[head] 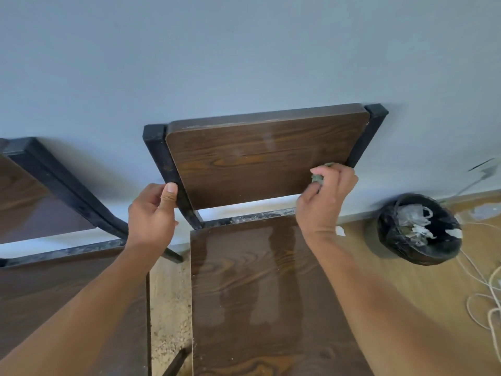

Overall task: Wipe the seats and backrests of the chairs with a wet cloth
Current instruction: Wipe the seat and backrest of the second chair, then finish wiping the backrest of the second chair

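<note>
A chair with a dark wood-grain backrest and seat on a black metal frame stands against a grey wall. Wet streaks shine on the seat. My left hand grips the frame's left post beside the backrest. My right hand holds a small bunched greenish cloth pressed on the backrest's lower right corner. A second chair of the same kind has its backrest and seat at the left edge.
A black bin lined with a bag, holding crumpled white waste, stands on the wooden floor to the right. White cords lie along the far right. A narrow gap of floor separates the two chairs.
</note>
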